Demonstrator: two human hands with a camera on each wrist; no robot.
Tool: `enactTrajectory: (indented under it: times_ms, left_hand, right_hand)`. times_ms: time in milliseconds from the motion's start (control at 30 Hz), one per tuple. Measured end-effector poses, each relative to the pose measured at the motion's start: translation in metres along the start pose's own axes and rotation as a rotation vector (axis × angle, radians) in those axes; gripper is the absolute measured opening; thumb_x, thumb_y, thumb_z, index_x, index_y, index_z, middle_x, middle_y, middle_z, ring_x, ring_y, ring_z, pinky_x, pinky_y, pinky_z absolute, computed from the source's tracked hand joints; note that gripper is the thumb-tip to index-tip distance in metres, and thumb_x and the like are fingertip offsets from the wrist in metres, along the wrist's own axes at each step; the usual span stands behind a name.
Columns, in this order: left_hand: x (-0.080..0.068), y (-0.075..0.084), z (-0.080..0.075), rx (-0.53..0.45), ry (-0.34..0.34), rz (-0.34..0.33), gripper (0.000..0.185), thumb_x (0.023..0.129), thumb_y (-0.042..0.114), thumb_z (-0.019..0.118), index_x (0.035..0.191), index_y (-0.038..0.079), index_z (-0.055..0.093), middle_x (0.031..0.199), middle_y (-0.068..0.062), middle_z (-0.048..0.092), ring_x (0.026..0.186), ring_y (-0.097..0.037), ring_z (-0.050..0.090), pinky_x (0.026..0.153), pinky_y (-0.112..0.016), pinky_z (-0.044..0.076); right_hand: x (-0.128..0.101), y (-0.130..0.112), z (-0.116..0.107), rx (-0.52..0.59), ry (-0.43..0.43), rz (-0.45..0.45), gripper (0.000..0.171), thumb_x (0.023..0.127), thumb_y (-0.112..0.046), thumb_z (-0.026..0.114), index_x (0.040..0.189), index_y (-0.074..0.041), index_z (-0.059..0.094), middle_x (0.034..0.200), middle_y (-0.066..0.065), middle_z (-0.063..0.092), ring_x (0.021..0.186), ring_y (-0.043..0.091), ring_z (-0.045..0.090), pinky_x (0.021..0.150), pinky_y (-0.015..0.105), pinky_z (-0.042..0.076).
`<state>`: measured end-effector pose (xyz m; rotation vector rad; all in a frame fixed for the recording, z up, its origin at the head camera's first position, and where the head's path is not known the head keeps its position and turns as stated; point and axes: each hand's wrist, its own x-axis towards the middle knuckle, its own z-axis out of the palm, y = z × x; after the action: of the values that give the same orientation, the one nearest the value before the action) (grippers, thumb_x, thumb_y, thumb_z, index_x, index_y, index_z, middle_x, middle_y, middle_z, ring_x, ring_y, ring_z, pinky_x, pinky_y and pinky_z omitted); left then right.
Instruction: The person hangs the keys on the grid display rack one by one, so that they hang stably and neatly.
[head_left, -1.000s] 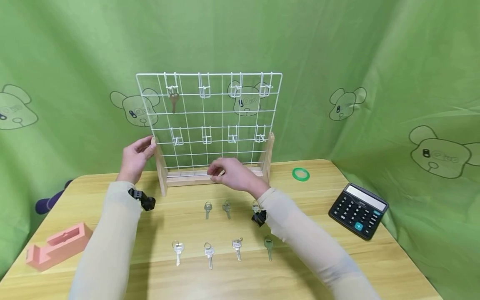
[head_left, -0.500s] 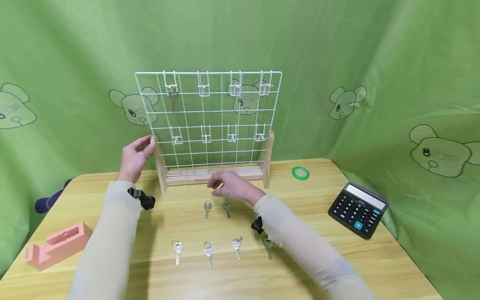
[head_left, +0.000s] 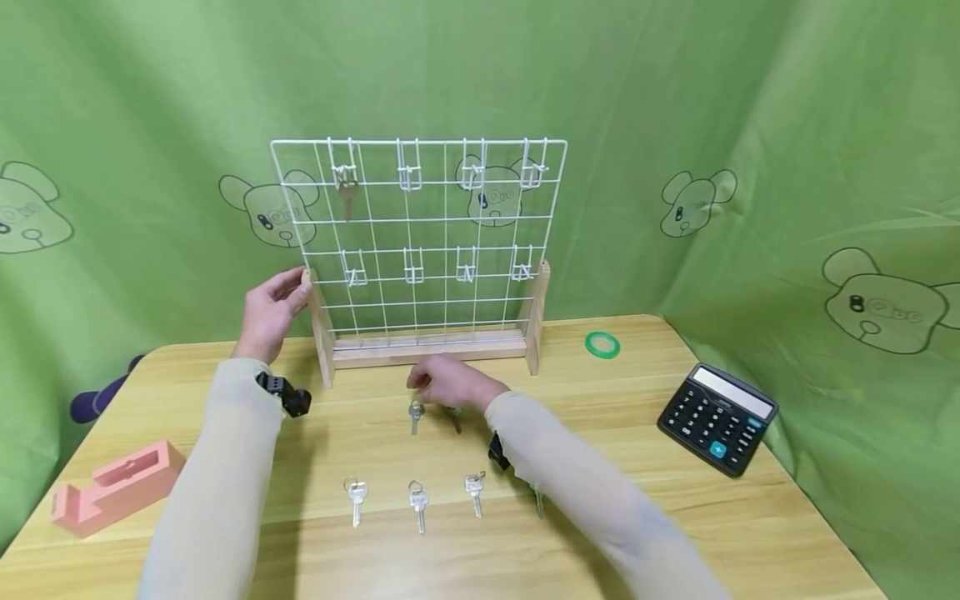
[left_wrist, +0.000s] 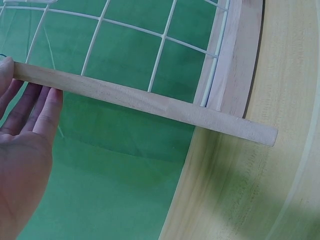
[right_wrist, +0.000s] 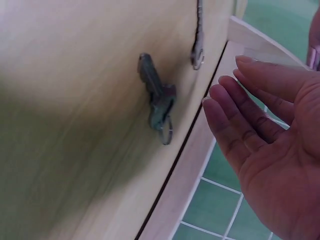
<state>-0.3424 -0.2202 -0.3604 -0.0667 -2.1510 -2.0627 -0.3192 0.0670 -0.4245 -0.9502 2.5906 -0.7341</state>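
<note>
My left hand (head_left: pixel 268 315) grips the top of the left wooden upright (left_wrist: pixel 150 102) of a white wire grid rack (head_left: pixel 446 221). In the left wrist view its thumb and fingers lie on opposite sides of the wood. Lower down, my right hand (head_left: pixel 453 382) hovers in front of the rack's base, holding nothing. Its loosely bent fingertips are close to a key with a ring (head_left: pixel 416 414). A second key (right_wrist: pixel 159 95) lies partly under that hand. Another key (head_left: pixel 347 200) hangs from the top left hook.
Nearer the front lies a row of ringed keys (head_left: pixel 419 510), one partly covered by the right sleeve. A pink tape dispenser (head_left: pixel 120 492) stands left. To the right are a green tape roll (head_left: pixel 602 345) and a black calculator (head_left: pixel 717 419). Green curtain (head_left: pixel 622 100) surrounds the table.
My right hand has come down and slightly left, from before the rack's base to the back row of keys. The right sleeve now covers the back row's rightmost key. My left hand stays put.
</note>
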Motion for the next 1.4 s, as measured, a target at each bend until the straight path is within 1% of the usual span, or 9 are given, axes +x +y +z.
enactTrajectory:
  times_ms: [267,467,633,833,967,1067,1167,1300,1400]
  left_hand:
    - [0.001,-0.001,0.001,-0.004,0.005,-0.004,0.049,0.100,0.012,0.058,0.145,0.001,0.043,0.144,-0.020,0.046,0.127,-0.027,0.048,0.103,-0.023,0.045]
    - [0.002,-0.001,0.000,0.006,0.009,0.000,0.049,0.100,0.013,0.059,0.145,0.001,0.043,0.143,-0.019,0.047,0.126,-0.026,0.049,0.102,-0.022,0.046]
    - [0.002,-0.001,0.000,0.003,0.008,0.002,0.049,0.100,0.013,0.059,0.145,0.001,0.043,0.143,-0.020,0.047,0.126,-0.026,0.049,0.102,-0.022,0.046]
    - [0.002,-0.002,0.000,0.011,0.009,0.002,0.049,0.100,0.014,0.059,0.145,0.001,0.043,0.142,-0.020,0.048,0.125,-0.026,0.050,0.102,-0.023,0.046]
    - [0.001,-0.001,0.000,-0.018,0.007,-0.010,0.051,0.099,0.014,0.060,0.145,0.001,0.043,0.143,-0.022,0.046,0.126,-0.028,0.049,0.104,-0.026,0.045]
    - [0.000,-0.002,0.000,-0.031,0.006,-0.012,0.051,0.099,0.014,0.060,0.145,0.000,0.043,0.144,-0.023,0.045,0.127,-0.028,0.048,0.105,-0.026,0.045]
    - [0.000,-0.003,0.000,-0.024,0.007,-0.015,0.051,0.099,0.013,0.060,0.145,0.000,0.043,0.143,-0.022,0.046,0.126,-0.027,0.049,0.104,-0.025,0.045]
    - [0.002,-0.004,0.000,-0.004,0.010,-0.010,0.050,0.099,0.014,0.060,0.145,0.002,0.043,0.143,-0.020,0.047,0.125,-0.025,0.050,0.103,-0.024,0.046]
    - [0.003,-0.005,-0.001,0.011,0.013,0.000,0.049,0.099,0.014,0.059,0.144,0.002,0.044,0.143,-0.018,0.048,0.125,-0.025,0.050,0.103,-0.024,0.046]
  right_hand:
    - [0.010,0.007,0.010,-0.019,-0.052,0.030,0.027,0.085,-0.005,0.076,0.111,-0.003,0.069,0.098,0.000,0.066,0.090,0.011,0.059,0.086,0.020,0.052]
    - [0.012,0.006,0.012,-0.066,-0.060,0.023,0.024,0.084,-0.004,0.077,0.107,-0.005,0.070,0.096,-0.001,0.065,0.090,0.012,0.059,0.086,0.020,0.051]
    - [0.013,0.005,0.012,-0.080,-0.066,0.026,0.019,0.083,-0.006,0.078,0.100,-0.007,0.069,0.090,-0.003,0.063,0.086,0.011,0.057,0.081,0.017,0.051]
    - [0.014,0.007,0.012,-0.046,-0.059,0.046,0.012,0.086,-0.001,0.073,0.090,-0.009,0.066,0.084,-0.002,0.061,0.080,0.012,0.056,0.074,0.018,0.051]
    - [0.015,0.011,0.013,-0.039,-0.054,0.038,0.015,0.087,0.005,0.068,0.086,-0.010,0.065,0.083,0.001,0.062,0.077,0.013,0.055,0.071,0.021,0.051]
    - [0.014,0.014,0.014,-0.037,-0.050,0.025,0.015,0.087,0.006,0.067,0.085,-0.009,0.065,0.082,0.002,0.062,0.076,0.013,0.054,0.070,0.021,0.051]
    - [0.013,0.017,0.014,-0.029,-0.047,0.012,0.014,0.088,0.004,0.067,0.085,-0.009,0.065,0.080,0.000,0.061,0.075,0.012,0.053,0.069,0.021,0.050]
    - [0.012,0.018,0.011,0.014,-0.043,-0.015,0.014,0.088,0.006,0.066,0.086,-0.008,0.066,0.079,-0.001,0.060,0.074,0.012,0.053,0.067,0.021,0.050]
    - [0.011,0.016,0.007,0.052,-0.039,-0.033,0.017,0.087,0.010,0.062,0.088,-0.006,0.066,0.080,0.000,0.061,0.074,0.012,0.053,0.067,0.021,0.051]
